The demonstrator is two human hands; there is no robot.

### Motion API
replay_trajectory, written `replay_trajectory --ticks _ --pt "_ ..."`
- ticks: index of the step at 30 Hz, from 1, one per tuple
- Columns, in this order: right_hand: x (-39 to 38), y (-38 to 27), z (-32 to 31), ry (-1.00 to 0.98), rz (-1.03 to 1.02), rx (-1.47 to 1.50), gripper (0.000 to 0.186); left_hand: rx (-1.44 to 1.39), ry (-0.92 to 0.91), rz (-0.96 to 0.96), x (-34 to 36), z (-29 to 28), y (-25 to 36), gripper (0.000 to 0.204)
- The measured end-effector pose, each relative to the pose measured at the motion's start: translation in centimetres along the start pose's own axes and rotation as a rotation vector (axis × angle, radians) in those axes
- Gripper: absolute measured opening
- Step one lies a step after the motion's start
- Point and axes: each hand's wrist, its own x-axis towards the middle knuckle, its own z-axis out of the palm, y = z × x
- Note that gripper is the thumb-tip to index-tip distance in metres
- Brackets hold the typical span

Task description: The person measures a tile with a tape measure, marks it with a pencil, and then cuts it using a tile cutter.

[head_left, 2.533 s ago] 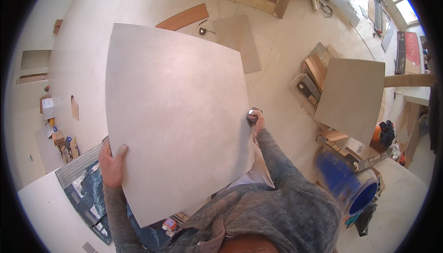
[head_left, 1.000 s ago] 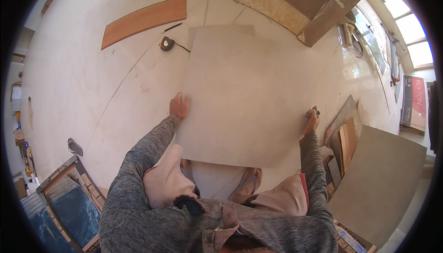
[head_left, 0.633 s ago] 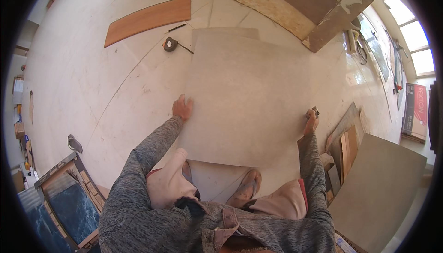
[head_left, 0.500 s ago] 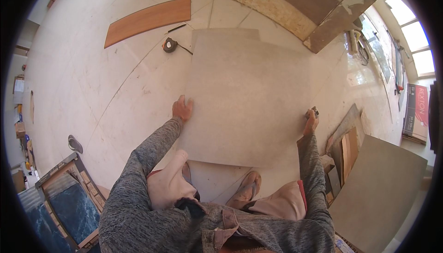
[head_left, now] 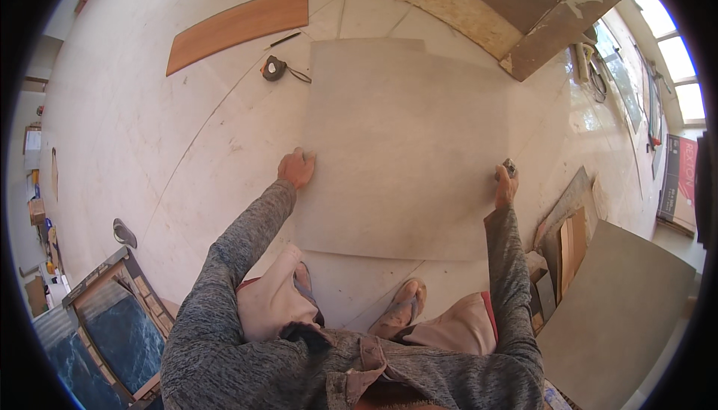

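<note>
A large grey tile (head_left: 404,155) lies low over the floor in front of my feet, and a strip of a second grey tile (head_left: 407,43) shows past its far edge. My left hand (head_left: 297,168) is closed on the tile's left edge, fingertips on top. At the right edge, my right hand (head_left: 506,185) is closed round a small dark metallic tool (head_left: 509,166) that sticks up from the fist; its kind is too small to tell. Whether that hand also grips the tile is hidden.
Beyond the tile lie a tape measure (head_left: 274,69), a dark pencil (head_left: 284,40) and an orange-brown board (head_left: 239,28). Worn boards (head_left: 449,6) stand at the far right. Another grey tile (head_left: 621,313) leans near offcuts at right. A framed dark-blue panel (head_left: 123,331) stands at left.
The grey tile has shifted slightly away from my feet and turned a little, its near edge now straighter across. Both hands have moved slightly forward with it.
</note>
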Motion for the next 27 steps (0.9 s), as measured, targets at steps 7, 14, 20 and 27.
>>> replay_trajectory --ticks 7,14,20,27 --pt "1.2 0.2 0.6 0.014 -0.011 -0.255 0.056 0.008 -0.016 -0.003 1.0 0.0 0.2 0.051" --pt "1.6 -0.8 1.1 0.032 -0.025 -0.394 0.062 -0.013 -0.024 0.017 1.4 -0.5 0.7 0.052" --pt "0.7 -2.6 2.4 0.103 0.048 -0.501 0.065 -0.040 -0.063 -0.047 1.5 -1.0 0.8 0.053" --pt "2.3 -1.7 1.9 0.145 0.026 -0.659 0.072 -0.018 -0.087 -0.034 1.7 -0.5 1.2 0.054"
